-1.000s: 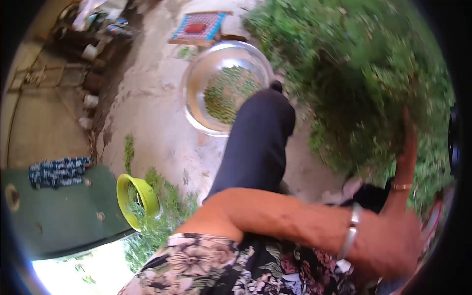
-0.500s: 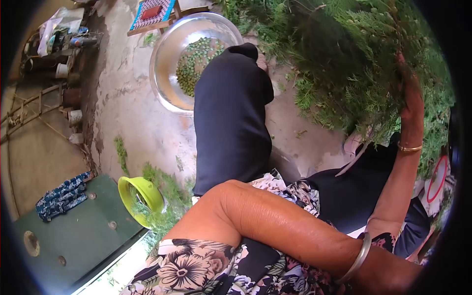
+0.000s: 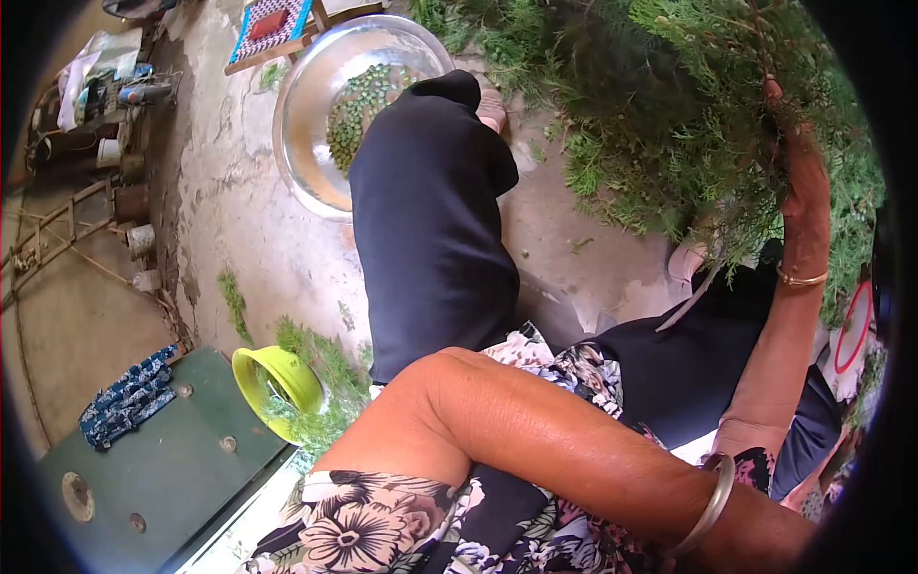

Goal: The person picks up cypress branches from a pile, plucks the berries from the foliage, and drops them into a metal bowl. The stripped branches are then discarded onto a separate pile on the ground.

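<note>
My right hand (image 3: 801, 167), with a thin gold bangle at the wrist, is closed around a stem of a large leafy green branch (image 3: 660, 124). Foliage partly covers its fingers. A bare woody stem (image 3: 690, 301) sticks out below the leaves, over my black-clothed leg. My left arm, wearing a silver bangle, crosses my lap. Only the wrist end of my left hand (image 3: 775, 536) shows at the dark lower right edge; its fingers are hidden. Beyond my other leg stands a wide metal basin (image 3: 304, 163) with many small round green pods or cones (image 3: 359, 105) inside.
A yellow-green plastic tub (image 3: 296, 378) lies on its side by loose sprigs. Behind the basin is a low woven stool (image 3: 277, 29) with a red block on it. A dark green panel (image 3: 191, 459) with a patterned blue cloth (image 3: 129, 392) is at the lower left.
My view has shifted slightly, so the basin and stool sit further left and higher. My right hand stays on the branch, whose foliage has moved a little.
</note>
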Demonstrator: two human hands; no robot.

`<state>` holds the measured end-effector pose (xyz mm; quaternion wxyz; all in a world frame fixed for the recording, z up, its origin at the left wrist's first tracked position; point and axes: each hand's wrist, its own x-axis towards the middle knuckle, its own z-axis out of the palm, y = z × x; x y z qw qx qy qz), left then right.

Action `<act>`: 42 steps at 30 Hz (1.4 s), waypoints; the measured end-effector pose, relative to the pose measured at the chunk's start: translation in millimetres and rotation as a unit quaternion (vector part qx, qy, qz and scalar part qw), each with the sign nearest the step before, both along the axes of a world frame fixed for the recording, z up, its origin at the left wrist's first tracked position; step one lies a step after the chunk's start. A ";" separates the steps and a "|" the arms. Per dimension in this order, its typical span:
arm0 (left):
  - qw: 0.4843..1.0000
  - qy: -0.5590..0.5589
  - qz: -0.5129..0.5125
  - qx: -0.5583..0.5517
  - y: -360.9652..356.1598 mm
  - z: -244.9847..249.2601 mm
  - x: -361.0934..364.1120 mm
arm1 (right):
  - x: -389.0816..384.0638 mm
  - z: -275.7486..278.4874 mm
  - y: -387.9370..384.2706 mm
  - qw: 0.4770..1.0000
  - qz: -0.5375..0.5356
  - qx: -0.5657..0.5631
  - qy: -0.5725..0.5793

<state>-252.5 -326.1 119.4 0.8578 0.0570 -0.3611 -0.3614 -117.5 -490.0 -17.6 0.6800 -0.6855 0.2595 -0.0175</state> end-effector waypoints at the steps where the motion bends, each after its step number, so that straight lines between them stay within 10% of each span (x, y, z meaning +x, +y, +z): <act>1: 1.000 -0.010 0.004 0.007 0.6 -0.9 2.6 | -0.3 -11.6 -14.0 0.989 0.092 -0.086 -0.071; 4: 0.988 -0.118 0.043 0.085 10.7 -10.5 23.4 | -5.0 -15.3 -24.4 0.975 0.122 0.102 -0.156; 5: 0.973 -0.173 0.069 0.135 16.2 -16.4 36.5 | -7.0 -22.3 -28.3 0.930 0.192 -0.235 -0.208; 7: 0.913 -0.285 0.140 0.257 35.7 -30.1 75.3 | -8.0 -21.1 -22.0 0.803 0.219 -0.525 -0.174; 9: 0.833 -0.346 0.206 0.379 57.7 -40.3 117.8 | -9.0 -18.1 -9.3 0.827 0.185 -0.516 -0.124; 17: 0.693 -0.227 0.374 0.573 81.3 -61.3 232.7 | 6.4 27.9 30.3 1.000 -0.004 -0.025 0.003; 22: 0.778 -0.174 0.284 0.533 60.5 -83.4 236.6 | 17.0 9.9 43.8 0.978 -0.002 0.074 -0.195; 28: 0.819 -0.033 0.278 0.501 49.6 -96.6 240.6 | 24.1 17.1 61.0 0.993 -0.052 0.031 -0.105; 30: 0.809 -0.064 0.298 0.502 50.9 -94.5 236.0 | 24.8 21.6 60.6 0.988 -0.039 0.104 -0.106; 33: 0.622 -0.458 0.512 0.375 50.9 -89.9 224.1 | 24.7 16.5 51.7 0.970 -0.043 0.211 -0.116; 42: 0.478 -0.682 0.471 0.291 40.2 -138.3 170.4 | 14.8 24.3 34.4 0.950 -0.074 0.284 -0.106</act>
